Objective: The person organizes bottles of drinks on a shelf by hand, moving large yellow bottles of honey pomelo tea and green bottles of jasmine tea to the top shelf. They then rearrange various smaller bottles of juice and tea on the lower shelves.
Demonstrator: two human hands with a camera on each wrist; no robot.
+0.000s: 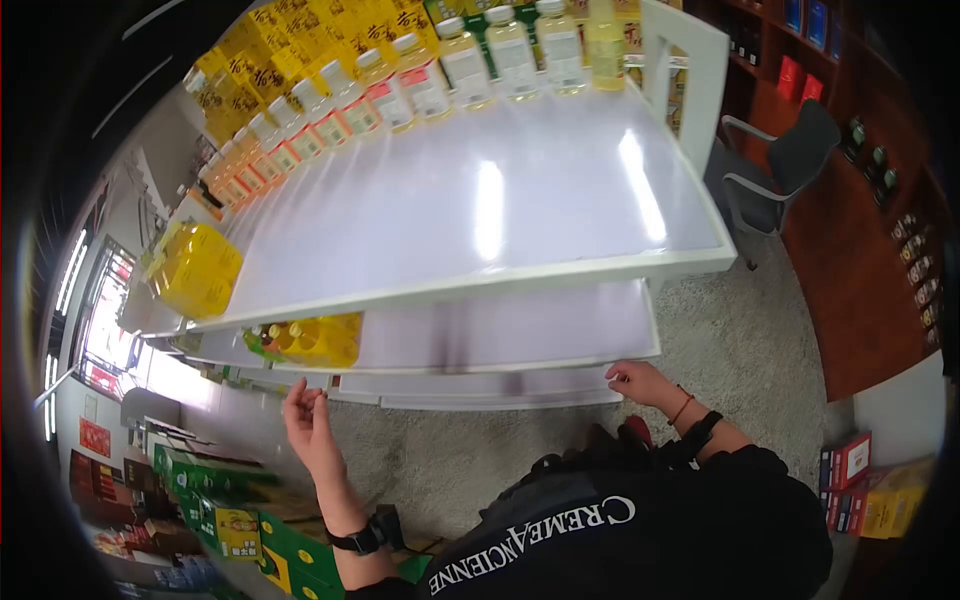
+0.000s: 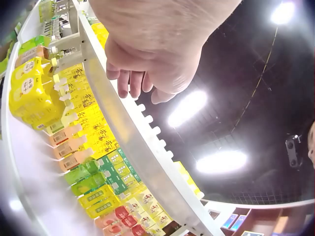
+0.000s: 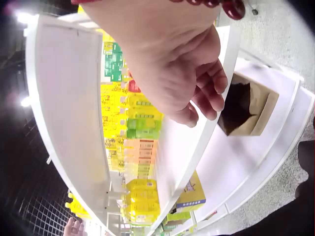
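A white shelf unit [image 1: 400, 285] stands in front of the person, a row of clear-capped bottles [image 1: 465, 65] along the back of its top board. The left hand [image 1: 312, 425] is raised beside the shelf's front edge at left, fingers loosely bent, holding nothing; the left wrist view shows this hand [image 2: 147, 64] with its fingers apart from the goods. At the right, the other hand [image 1: 640, 383] hangs near the lower boards' front corner, empty. In the right wrist view that hand [image 3: 182, 83] has relaxed, slightly bent fingers before a shelf edge.
Yellow bottle packs [image 1: 195, 270] sit at the top board's left end, others [image 1: 325, 340] one level down. An open cardboard box [image 3: 251, 108] rests on a lower shelf. A grey chair [image 1: 780, 165] stands at right; green cartons [image 1: 290, 550] lie at lower left.
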